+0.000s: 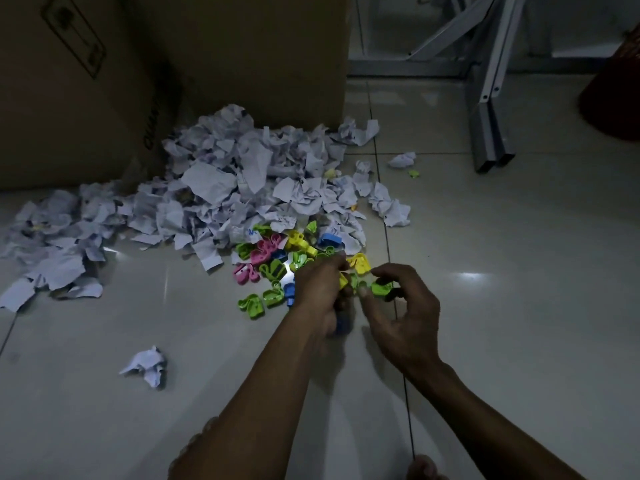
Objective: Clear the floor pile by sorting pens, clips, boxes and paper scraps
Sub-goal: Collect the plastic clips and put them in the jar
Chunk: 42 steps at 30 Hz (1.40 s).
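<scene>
A heap of crumpled white paper scraps (214, 188) spreads over the tiled floor in front of a cardboard box. At its near edge lies a cluster of several plastic clips (277, 261) in green, pink, yellow and blue. My left hand (322, 292) grips a bunch of clips just right of the cluster; a yellow one and a blue one (343, 323) show between its fingers. My right hand (401, 306) is close beside it, with thumb and fingers pinching a green clip (381, 288). A yellow clip (360, 263) lies just beyond both hands.
A big brown cardboard box (173, 71) stands behind the heap. Grey metal legs (491, 133) stand at the back right, with a dark reddish object (616, 95) at the right edge. One loose paper ball (145, 365) lies near left; another scrap (401, 160) and a green clip (414, 173) lie far right.
</scene>
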Each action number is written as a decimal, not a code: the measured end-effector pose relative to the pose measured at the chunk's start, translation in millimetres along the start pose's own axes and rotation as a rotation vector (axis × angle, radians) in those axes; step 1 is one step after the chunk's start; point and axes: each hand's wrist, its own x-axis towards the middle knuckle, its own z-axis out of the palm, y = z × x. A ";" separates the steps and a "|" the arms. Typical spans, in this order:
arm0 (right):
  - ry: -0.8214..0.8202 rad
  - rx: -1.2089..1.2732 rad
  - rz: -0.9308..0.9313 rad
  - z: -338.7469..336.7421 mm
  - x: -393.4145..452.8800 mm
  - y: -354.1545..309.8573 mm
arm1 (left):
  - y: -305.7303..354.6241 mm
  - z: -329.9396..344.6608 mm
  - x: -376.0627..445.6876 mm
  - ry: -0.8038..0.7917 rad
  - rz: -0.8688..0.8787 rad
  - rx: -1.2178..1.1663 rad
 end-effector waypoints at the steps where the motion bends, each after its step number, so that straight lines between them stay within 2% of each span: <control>1: 0.019 -0.067 0.014 0.8 -0.6 8.3 | 2.0 -3.9 3.8 0.010 -0.010 -0.032; 4: -0.077 -0.367 0.083 2.5 -2.7 35.7 | 13.7 -14.5 10.6 0.011 0.005 -0.101; 6: -0.159 -0.451 0.114 3.2 -4.1 47.0 | 19.2 -19.4 14.0 0.027 0.047 -0.078; 8: -0.172 -0.473 0.104 3.7 -6.1 50.4 | 20.5 -23.5 14.7 0.045 0.080 -0.035; 10: -0.131 -0.414 0.096 2.5 -6.1 46.1 | 18.4 -27.0 14.5 0.061 0.085 -0.020; 14: 0.066 -0.072 0.221 2.5 10.7 39.7 | 14.8 -29.9 15.7 0.088 0.062 -0.040; 17: 0.092 -0.001 0.317 11.8 29.2 35.5 | 13.9 -31.8 17.0 0.105 0.043 -0.044; 19: -0.003 -0.119 0.375 19.7 42.0 32.6 | 13.7 -33.0 16.4 0.115 0.033 -0.050; 23: -0.301 -0.523 0.425 27.8 53.7 32.5 | 16.9 -33.5 12.5 0.140 0.048 -0.054; 26: -0.314 -0.548 0.410 30.1 55.4 31.1 | 21.7 -33.9 14.2 0.144 0.124 -0.023; 28: -0.281 -0.529 0.401 29.7 57.8 33.0 | 22.4 -32.5 20.6 0.158 0.266 0.097; 31: -0.226 -0.432 0.460 23.0 62.2 37.9 | 23.4 -27.1 34.3 0.211 0.560 0.508; 34: -0.170 -0.230 0.554 13.2 66.9 40.0 | 27.6 -22.1 45.6 0.246 0.736 0.964; 39: -0.069 0.367 0.882 0.5 71.3 33.5 | 26.6 -19.5 62.8 0.251 0.869 1.283; 42: -0.029 0.587 0.962 -3.1 70.6 31.2 | 29.9 -16.7 64.6 0.279 0.866 1.379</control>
